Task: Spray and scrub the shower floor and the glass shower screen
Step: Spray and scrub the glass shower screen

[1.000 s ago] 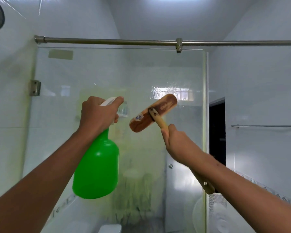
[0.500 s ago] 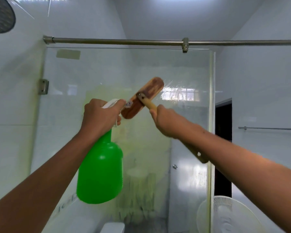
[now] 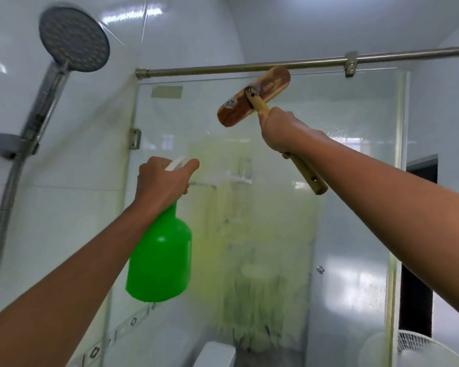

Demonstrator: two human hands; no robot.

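Note:
The glass shower screen fills the middle of the view, its lower centre smeared with greenish streaks. My left hand grips the white trigger head of a green spray bottle, held upright in front of the glass. My right hand holds the wooden handle of a scrubbing brush. The brush's brown wooden head is tilted and lies against the top of the glass, just below the rail. The shower floor is out of view.
A steel rail runs along the top of the screen. A shower head on its hose hangs on the left wall. A dark doorway shows beyond the glass at right, a white fan at bottom right.
My right hand has lifted the brush up and to the right, from mid-glass to the top edge under the rail. The view has swung left, bringing the shower head in.

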